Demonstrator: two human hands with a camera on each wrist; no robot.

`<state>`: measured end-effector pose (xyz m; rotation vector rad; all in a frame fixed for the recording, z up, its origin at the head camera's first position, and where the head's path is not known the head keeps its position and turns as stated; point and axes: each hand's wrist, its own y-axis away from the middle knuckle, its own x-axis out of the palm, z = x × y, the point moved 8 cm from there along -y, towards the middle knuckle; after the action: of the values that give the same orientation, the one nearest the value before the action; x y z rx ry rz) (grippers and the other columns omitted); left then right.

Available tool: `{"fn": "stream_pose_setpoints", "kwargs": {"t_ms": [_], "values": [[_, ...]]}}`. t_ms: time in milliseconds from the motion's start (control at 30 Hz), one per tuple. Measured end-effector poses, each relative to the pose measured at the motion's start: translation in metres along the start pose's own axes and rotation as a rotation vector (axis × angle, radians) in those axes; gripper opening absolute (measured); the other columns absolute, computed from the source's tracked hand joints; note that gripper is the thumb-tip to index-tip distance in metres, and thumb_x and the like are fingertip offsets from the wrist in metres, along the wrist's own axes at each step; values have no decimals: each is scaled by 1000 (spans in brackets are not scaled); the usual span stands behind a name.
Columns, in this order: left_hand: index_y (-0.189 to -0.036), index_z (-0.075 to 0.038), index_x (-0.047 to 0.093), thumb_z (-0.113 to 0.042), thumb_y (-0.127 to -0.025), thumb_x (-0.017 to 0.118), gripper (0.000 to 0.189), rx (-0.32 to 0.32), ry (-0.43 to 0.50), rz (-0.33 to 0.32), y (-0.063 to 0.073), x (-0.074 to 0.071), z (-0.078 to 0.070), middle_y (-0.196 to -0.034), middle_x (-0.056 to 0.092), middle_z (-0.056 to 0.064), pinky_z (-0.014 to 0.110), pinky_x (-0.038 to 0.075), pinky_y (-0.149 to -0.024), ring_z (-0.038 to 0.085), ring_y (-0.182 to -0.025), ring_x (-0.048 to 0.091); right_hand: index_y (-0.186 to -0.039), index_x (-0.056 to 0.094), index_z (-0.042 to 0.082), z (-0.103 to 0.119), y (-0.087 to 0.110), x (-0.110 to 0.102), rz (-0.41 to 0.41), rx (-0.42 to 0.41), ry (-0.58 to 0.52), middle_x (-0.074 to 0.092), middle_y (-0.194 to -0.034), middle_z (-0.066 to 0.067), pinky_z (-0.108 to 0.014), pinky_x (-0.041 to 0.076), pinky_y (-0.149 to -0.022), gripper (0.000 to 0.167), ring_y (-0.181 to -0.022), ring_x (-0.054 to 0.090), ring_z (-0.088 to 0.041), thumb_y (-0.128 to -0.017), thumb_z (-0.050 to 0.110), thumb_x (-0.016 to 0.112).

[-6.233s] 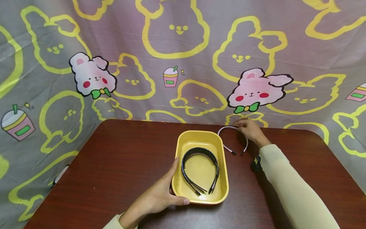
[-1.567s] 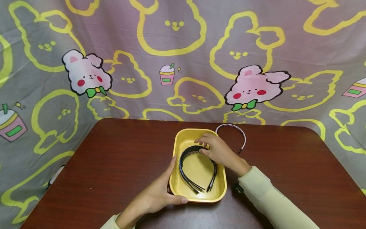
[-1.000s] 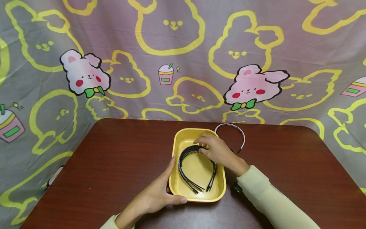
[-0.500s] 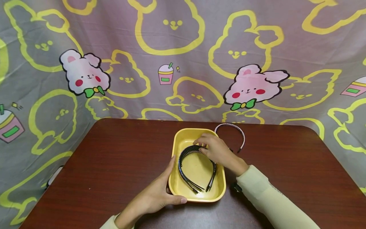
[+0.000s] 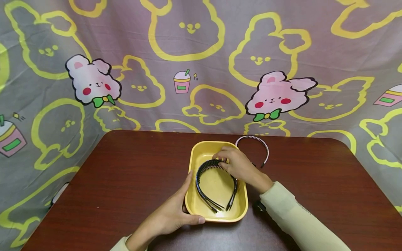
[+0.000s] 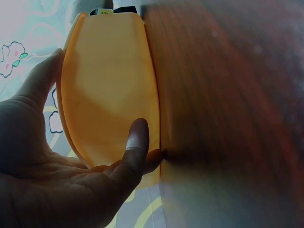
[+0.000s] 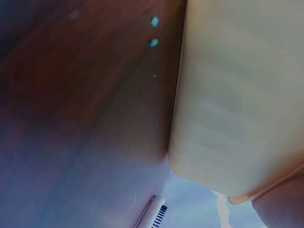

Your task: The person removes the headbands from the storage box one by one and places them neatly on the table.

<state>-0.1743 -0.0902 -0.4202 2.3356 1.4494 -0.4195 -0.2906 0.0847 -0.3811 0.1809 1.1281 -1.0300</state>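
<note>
A yellow plastic box (image 5: 190,200) sits on the brown table, and my left hand (image 5: 169,212) grips its near left corner. The thumb lies along the near wall and the fingers along the left side; the left wrist view shows this hand (image 6: 71,185) against the box wall (image 6: 111,80). Inside lie black toothed headbands (image 5: 199,181), nested together. My right hand (image 5: 240,167) reaches over the right rim and pinches their far arc between thumb and fingers, partly hiding it. Behind that hand, a pale pink toothed headband (image 5: 266,150) lies on the table beside the box.
The brown table (image 5: 132,167) runs back to a patterned cloth (image 5: 213,73) with rabbit heads and cups. A dark wrist device (image 5: 260,206) sits under the right sleeve. In the right wrist view, the box wall (image 7: 237,95) stands beside the end of the pale headband (image 7: 152,213).
My right hand has left the pale headband at the table's back and come to the black headbands in the box. Over the last second and a half, both hands stay still.
</note>
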Motion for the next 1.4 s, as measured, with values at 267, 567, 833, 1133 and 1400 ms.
{"fn": "stream_pose_setpoints", "kwargs": {"t_ms": [267, 567, 833, 1133, 1400], "values": [[-170, -23, 0, -31, -77, 95, 133, 6, 7, -4, 0, 0, 1, -173, 21, 19, 39, 23, -125, 31, -154, 31, -106, 80, 6, 0, -1, -2, -16, -28, -51, 71, -92, -4, -28, 53, -73, 26, -82, 64, -15, -85, -8, 77], [-170, -23, 1, -30, -77, 95, 133, 5, 19, -7, -1, 1, 1, -174, 21, 18, 29, 22, -124, 29, -154, 32, -106, 80, 5, 1, -3, -6, -26, -41, -89, 75, -95, -7, -27, 54, -72, 23, -80, 63, -14, -87, -8, 76], [-170, -23, 1, -30, -76, 95, 134, 11, 8, -14, -1, 1, 0, -174, 21, 18, 41, 22, -126, 30, -154, 32, -109, 80, 5, 0, -4, -18, -42, -25, -99, 75, -103, -8, -35, 56, -72, 26, -82, 63, -15, -89, -10, 72], [-170, -23, 2, -30, -76, 95, 133, 5, 15, -16, -1, 0, 1, -175, 18, 16, 38, 21, -126, 30, -156, 29, -110, 80, 6, -2, -4, -32, -66, 1, -67, 73, -98, -8, -38, 55, -73, 27, -83, 63, -18, -88, -10, 74], [-170, -22, 2, -30, -76, 95, 133, 8, 11, -16, -1, 1, 1, -175, 17, 16, 37, 21, -126, 30, -156, 29, -111, 81, 7, -4, -3, -45, -85, 18, -35, 74, -96, -6, -41, 52, -73, 30, -83, 62, -19, -88, -11, 72]]}}
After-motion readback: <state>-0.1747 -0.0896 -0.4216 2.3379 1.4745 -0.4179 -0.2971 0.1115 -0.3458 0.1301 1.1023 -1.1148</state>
